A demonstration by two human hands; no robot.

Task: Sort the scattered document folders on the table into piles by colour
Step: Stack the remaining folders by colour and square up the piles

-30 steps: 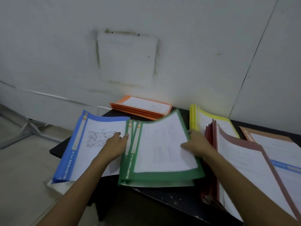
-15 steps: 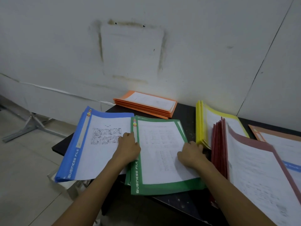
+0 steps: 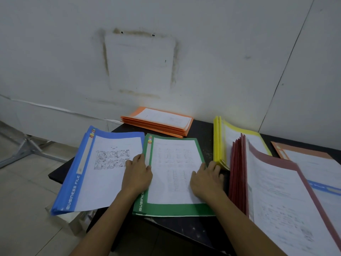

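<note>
Palms down, left hand (image 3: 137,174) and right hand (image 3: 206,180) pressed the green pile (image 3: 173,209); overhanging blue pile (image 3: 73,182) could slip off the table (image 3: 201,137).

- We are reading "BUSINESS FILE" along the blue folder's (image 3: 73,183) left strip.
- We are reading "BUSINE" on the green folder (image 3: 173,209), the rest being hidden.
- We are finding the print on the sheets (image 3: 171,163) illegible.

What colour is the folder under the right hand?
The folder is green, seen in the head view.
</note>
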